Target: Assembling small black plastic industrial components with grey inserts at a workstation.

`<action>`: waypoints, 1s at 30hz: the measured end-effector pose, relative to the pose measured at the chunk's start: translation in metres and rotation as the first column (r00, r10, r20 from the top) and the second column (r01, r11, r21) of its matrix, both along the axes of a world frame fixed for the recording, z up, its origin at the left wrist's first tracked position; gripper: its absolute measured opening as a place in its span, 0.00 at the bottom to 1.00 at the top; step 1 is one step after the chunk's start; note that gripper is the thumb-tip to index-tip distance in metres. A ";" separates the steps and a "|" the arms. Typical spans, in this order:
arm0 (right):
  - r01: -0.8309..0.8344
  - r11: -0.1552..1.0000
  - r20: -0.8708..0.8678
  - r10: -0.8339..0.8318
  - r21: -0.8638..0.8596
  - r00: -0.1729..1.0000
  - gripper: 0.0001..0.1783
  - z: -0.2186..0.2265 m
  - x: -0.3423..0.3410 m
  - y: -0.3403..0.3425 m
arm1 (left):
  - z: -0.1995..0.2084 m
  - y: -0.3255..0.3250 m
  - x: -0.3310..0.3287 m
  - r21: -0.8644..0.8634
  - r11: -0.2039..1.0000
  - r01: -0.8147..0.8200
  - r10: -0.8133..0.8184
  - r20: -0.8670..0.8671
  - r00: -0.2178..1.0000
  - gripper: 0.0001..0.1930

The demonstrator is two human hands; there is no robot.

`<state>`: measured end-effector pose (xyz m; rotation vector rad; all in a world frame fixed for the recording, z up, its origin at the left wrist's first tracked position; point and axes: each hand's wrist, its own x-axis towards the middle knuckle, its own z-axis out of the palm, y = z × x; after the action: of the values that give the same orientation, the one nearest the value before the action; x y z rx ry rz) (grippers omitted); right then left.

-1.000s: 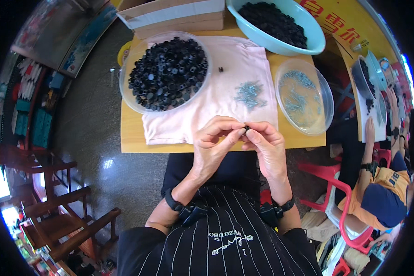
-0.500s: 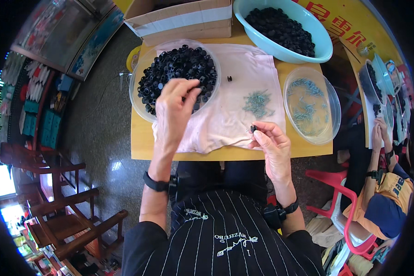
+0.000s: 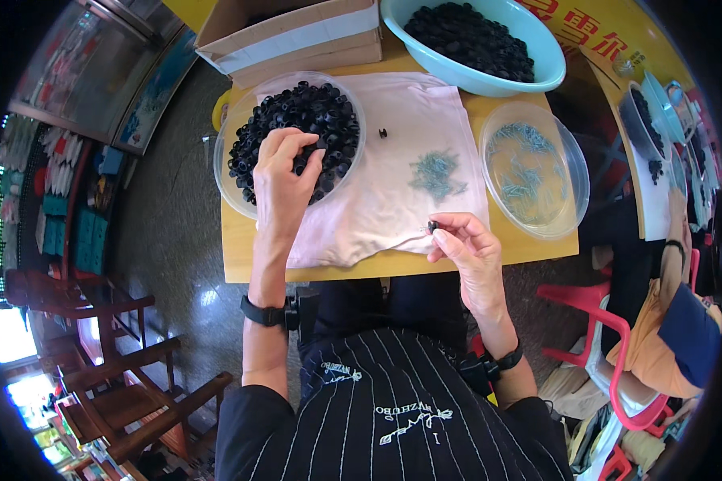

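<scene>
My left hand [image 3: 285,172] is over the shallow round clear tub [image 3: 219,172] heaped with small black ring-like plastic parts [image 3: 309,108]. Its fingers are curved, with a gap between thumb and forefinger, and I make out nothing held between them. Above the table's front edge, my right hand [image 3: 473,255] pinches a small black plastic part [image 3: 433,227] between thumb and fingertips. Thin light specks show beside that part, too small to name. A loose pile of thin silvery screws [image 3: 437,175] lies on the pale pink cloth [image 3: 377,232], and one black part [image 3: 383,133] rests alone farther back.
At right on the table, an oval clear tub [image 3: 489,192] contains more silvery screws. A light blue basin [image 3: 549,80] of black parts stands at the back, beside a cardboard box [image 3: 297,48]. Far right, another person's arm [image 3: 676,220] reaches over another table, near a red-framed chair [image 3: 610,317].
My left hand has shifted slightly left and still hovers at the black parts. The right hand keeps its pinch. The table has slid a little left in the view.
</scene>
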<state>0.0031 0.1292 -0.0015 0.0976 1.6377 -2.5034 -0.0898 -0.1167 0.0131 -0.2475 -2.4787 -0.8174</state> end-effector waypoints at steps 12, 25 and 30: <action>-0.009 0.994 -0.242 0.035 0.110 0.970 0.11 0.017 0.004 -0.019 | -0.009 0.057 0.071 0.985 0.140 0.097 -0.548 -0.004 0.836 0.14; 0.138 0.916 -0.455 0.053 0.378 0.889 0.10 0.021 0.009 -0.016 | -0.011 0.075 0.081 0.995 0.099 0.024 -0.606 0.041 0.795 0.15; 0.155 0.887 -0.509 0.101 0.436 0.855 0.09 0.025 0.009 -0.014 | -0.014 0.072 0.080 0.986 0.160 0.034 -0.577 0.066 0.814 0.15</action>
<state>0.0117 0.1152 0.0231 -0.5648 2.4369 -2.2083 -0.0095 -0.0445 -0.0009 -0.1068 -1.6537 -2.7210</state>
